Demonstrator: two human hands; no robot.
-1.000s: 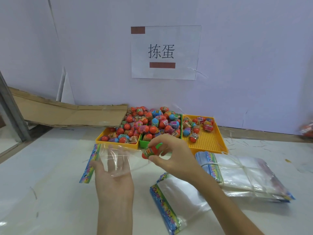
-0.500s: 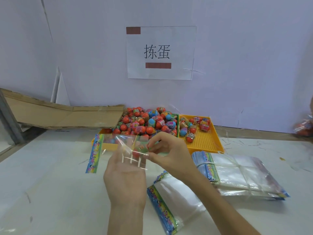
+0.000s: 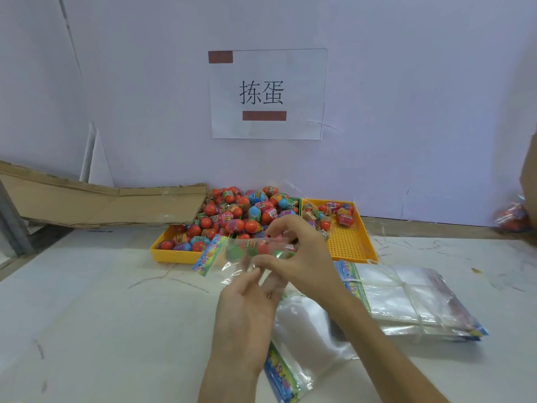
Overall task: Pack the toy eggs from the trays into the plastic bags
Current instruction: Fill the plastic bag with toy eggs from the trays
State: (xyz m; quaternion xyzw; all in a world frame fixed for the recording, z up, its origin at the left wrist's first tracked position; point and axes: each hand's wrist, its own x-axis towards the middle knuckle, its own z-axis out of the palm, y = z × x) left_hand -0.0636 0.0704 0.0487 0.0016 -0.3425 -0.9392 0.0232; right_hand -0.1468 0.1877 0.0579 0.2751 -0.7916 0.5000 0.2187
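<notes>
A clear plastic bag (image 3: 232,257) with a colourful header strip hangs in the air in front of the trays. My left hand (image 3: 247,303) is palm-up beneath it and holds the bag's lower part with thumb and fingers. My right hand (image 3: 299,257) reaches into the bag's right end and pinches a red and green toy egg (image 3: 260,247), which shows through the plastic. Behind it, a heap of toy eggs (image 3: 241,210) fills a yellow tray (image 3: 168,254) and a green tray (image 3: 296,201). A second yellow tray (image 3: 348,245) holds only several eggs at its far end.
A tied stack of bags (image 3: 406,301) lies on the table to the right. A loose bag (image 3: 305,333) lies under my forearms. Flattened cardboard (image 3: 101,205) leans at the back left. A paper sign (image 3: 267,94) hangs on the wall. Packed eggs (image 3: 511,216) sit at the far right edge.
Both hands and the bag have shifted right and slightly up. The egg, held outside the bag a second ago, now sits inside it between my right fingers.
</notes>
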